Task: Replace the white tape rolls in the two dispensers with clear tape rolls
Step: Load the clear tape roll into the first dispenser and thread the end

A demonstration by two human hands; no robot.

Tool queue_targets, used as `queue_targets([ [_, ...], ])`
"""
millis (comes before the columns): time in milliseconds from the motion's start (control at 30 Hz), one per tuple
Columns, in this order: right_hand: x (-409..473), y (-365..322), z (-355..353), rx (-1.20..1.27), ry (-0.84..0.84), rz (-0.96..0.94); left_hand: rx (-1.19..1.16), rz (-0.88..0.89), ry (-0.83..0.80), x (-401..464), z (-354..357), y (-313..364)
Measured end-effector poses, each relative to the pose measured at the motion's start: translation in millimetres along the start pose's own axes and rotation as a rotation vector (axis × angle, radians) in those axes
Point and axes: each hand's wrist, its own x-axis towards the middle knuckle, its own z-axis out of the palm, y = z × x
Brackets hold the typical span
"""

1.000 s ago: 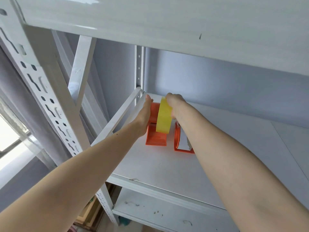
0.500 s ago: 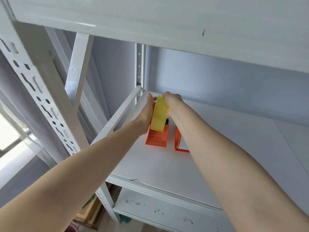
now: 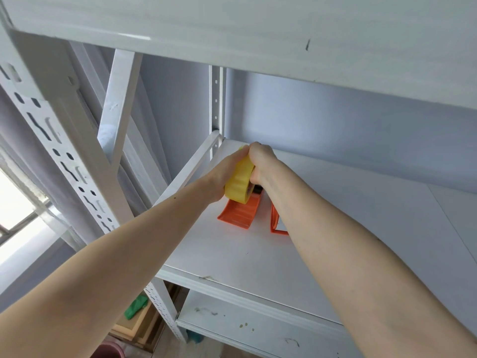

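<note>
1. Far left: bright window [image 3: 15, 202] behind the slotted white upright [image 3: 64, 161] of the shelving unit; a diagonal white brace [image 3: 191, 166] runs from it up to the rear post [image 3: 216, 99].
2. Lower left, below shelf level: a green object [image 3: 135, 308] and a pinkish rim [image 3: 108, 350]; neither can be identified.
3. Left hand [image 3: 224, 174]: reaches in from lower left, palm against the left face of the tape roll; the grip holds the roll from that side. Fingertips are hidden behind the roll.
4. Yellowish translucent tape roll [image 3: 240, 183]: stands on edge, raised over the near end of the left orange dispenser [image 3: 238, 214], between the two hands. Whether it is seated on the dispenser's hub cannot be told.
5. Left orange dispenser rests on the white shelf [image 3: 232, 254], towards its rear left corner.
6. Right hand [image 3: 260, 161]: fingers curled over the top and right side of the roll; the grip is clamped on it.
7. Second orange dispenser [image 3: 275, 223]: just right of the first, on the same shelf, largely hidden by the right forearm. Its contents cannot be seen.
8. Above: underside of the upper shelf [image 3: 258, 29]. Behind: pale grey wall [image 3: 335, 120].
</note>
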Motion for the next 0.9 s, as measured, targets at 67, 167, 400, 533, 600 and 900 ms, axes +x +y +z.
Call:
queue_targets([
  [67, 15.6, 4.4, 2.0, -0.080, 0.021, 0.005, 0.007, 0.000, 0.028, -3.3, 4.9, 2.0],
  [167, 35.6, 12.8, 3.6, -0.184, 0.089, -0.039, 0.085, 0.071, 0.101, -5.6, 8.9, 1.7],
  [400, -19.3, 21.2, -10.7, -0.301, 0.091, -0.154, 0.095, 0.229, 0.099, -13.2, 2.2, -21.4],
  [533, -25.5, 32.0, -6.4, -0.333, 0.079, -0.200, 0.118, 0.246, 0.133, -19.0, -4.1, -32.2],
  [600, -26.9, 38.1, -6.4, -0.332, 0.076, -0.195, 0.154, 0.246, 0.158, -22.9, -7.3, -36.7],
  [900, -23.7, 40.4, -18.7, -0.411, 0.081, -0.259, 0.252, 0.101, 0.270, -27.7, -18.5, -38.1],
])
